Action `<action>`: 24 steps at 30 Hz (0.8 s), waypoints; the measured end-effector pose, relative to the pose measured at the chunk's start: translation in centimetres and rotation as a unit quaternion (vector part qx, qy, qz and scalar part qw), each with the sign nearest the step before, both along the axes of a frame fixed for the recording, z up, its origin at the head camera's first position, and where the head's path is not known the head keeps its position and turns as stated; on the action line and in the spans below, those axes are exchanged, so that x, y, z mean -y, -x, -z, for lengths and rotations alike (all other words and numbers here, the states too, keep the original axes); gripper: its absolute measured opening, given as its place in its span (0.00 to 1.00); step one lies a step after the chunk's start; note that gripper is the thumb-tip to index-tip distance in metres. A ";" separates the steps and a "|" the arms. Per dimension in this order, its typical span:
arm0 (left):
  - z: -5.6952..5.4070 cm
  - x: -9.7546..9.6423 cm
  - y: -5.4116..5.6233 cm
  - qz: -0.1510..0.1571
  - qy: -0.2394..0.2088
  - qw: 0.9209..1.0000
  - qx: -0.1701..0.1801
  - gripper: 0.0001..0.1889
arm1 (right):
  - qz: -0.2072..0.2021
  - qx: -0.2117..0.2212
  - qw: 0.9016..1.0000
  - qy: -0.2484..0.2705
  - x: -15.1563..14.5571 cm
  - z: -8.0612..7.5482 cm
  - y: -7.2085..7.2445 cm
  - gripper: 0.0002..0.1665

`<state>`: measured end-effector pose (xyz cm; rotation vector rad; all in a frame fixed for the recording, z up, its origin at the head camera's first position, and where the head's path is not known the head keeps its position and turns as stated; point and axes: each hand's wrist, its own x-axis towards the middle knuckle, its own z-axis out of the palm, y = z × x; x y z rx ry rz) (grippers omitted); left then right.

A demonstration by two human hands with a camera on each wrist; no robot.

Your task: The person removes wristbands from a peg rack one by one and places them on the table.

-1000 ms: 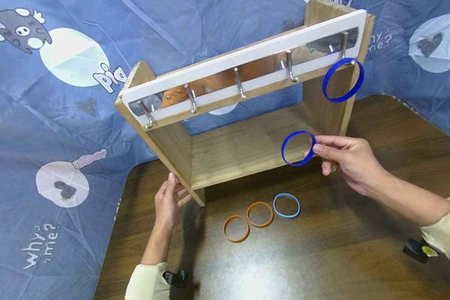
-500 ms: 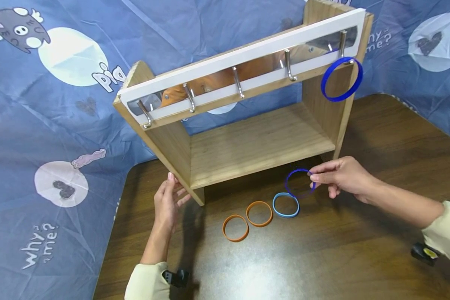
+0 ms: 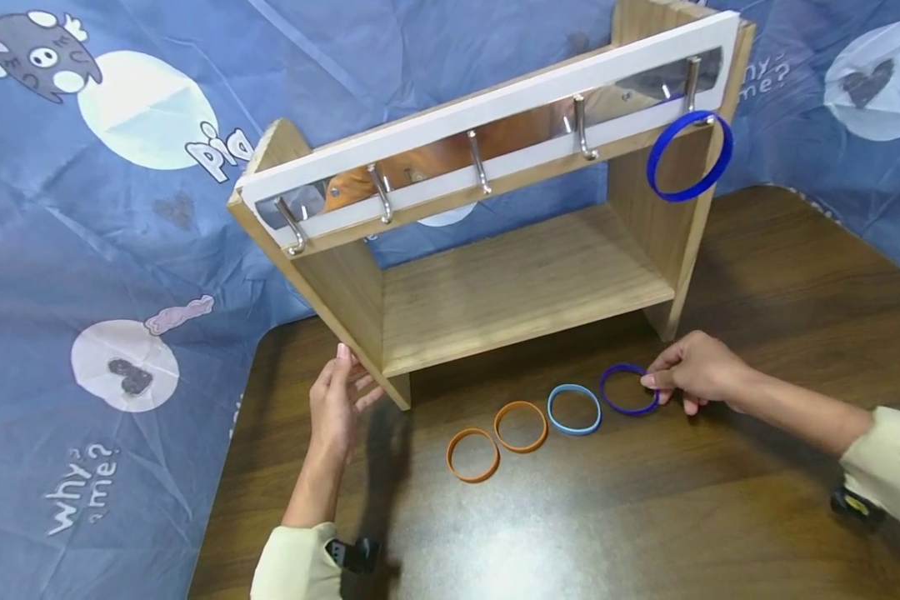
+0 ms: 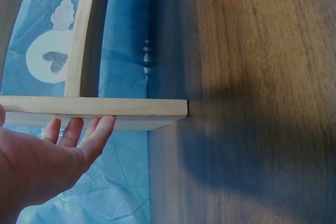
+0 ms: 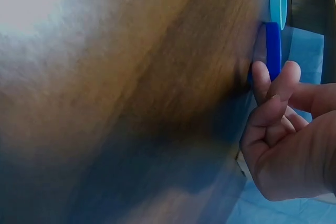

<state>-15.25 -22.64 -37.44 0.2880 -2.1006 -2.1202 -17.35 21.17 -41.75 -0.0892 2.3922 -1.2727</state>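
Observation:
My right hand (image 3: pixel 696 371) pinches a dark blue silicone wristband (image 3: pixel 603 396) by its right side, low at the tabletop. In the right wrist view, thumb and fingertips meet on the blue wristband (image 5: pixel 274 51), just beside a light blue wristband (image 5: pixel 277 1). My left hand (image 3: pixel 335 408) touches the lower left side of a wooden shelf rack (image 3: pixel 345 312). In the left wrist view, the fingers of that hand (image 4: pixel 58 161) lie fairly straight, tips against the outer face of the side panel (image 4: pixel 131 107). Another blue wristband (image 3: pixel 654 171) hangs on the rack's far right hook (image 3: pixel 692 83).
On the brown table (image 3: pixel 645 517), a light blue wristband (image 3: pixel 552 412) and two orange wristbands (image 3: pixel 498 427) (image 3: pixel 450 461) lie in a slanting row before the rack. Several metal hooks (image 3: pixel 478 162) line the white rail (image 3: pixel 495 98). A blue printed cloth (image 3: pixel 135 250) hangs behind.
My right hand has lowered the blue wristband from in front of the shelf to the tabletop, right of the light blue one. My left hand stays at the rack's side.

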 end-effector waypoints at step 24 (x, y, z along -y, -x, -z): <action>0.1 -0.1 0.1 -0.006 -0.008 1.000 -0.003 0.24 | 0.070 -0.148 0.898 0.409 0.5 -7.8 0.7 0.14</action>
